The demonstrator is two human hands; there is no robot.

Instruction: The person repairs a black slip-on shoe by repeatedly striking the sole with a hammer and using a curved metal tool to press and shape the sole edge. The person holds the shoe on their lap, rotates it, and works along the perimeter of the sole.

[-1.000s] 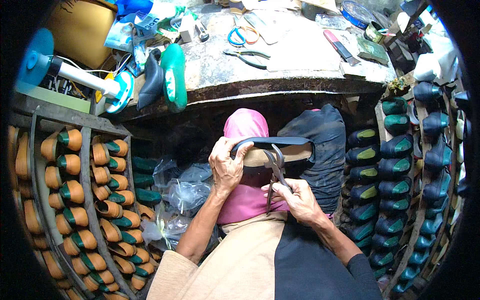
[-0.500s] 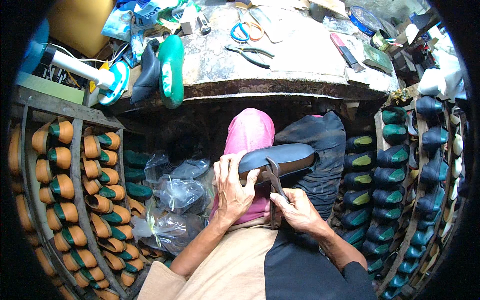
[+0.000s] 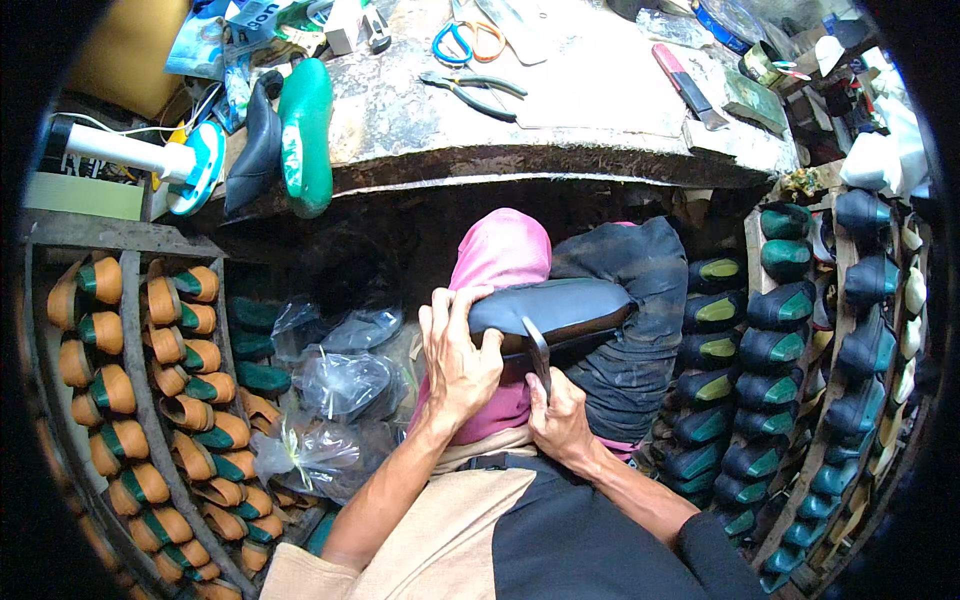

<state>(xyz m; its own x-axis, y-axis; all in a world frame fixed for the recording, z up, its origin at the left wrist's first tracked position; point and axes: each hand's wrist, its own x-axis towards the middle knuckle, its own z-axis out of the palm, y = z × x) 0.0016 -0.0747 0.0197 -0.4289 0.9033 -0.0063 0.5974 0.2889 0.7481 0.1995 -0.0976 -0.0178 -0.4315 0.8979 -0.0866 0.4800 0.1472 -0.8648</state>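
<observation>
Shoe (image 3: 572,298), dark blue, held this side of the front edge of the counter (image 3: 610,110), left end in the grip of the left hand (image 3: 459,358); metal pincers (image 3: 539,350) clenched in the right hand (image 3: 562,418).

Glare whitening the workbench (image 3: 600,95), deep shadow beneath it, glints on plastic bags (image 3: 345,385), fisheye-bent shelves (image 3: 120,236), black corners

Left fingers (image 3: 441,312) gripping dark shoe (image 3: 575,300), right fingers (image 3: 564,402) around probably pincers (image 3: 540,352)
</observation>
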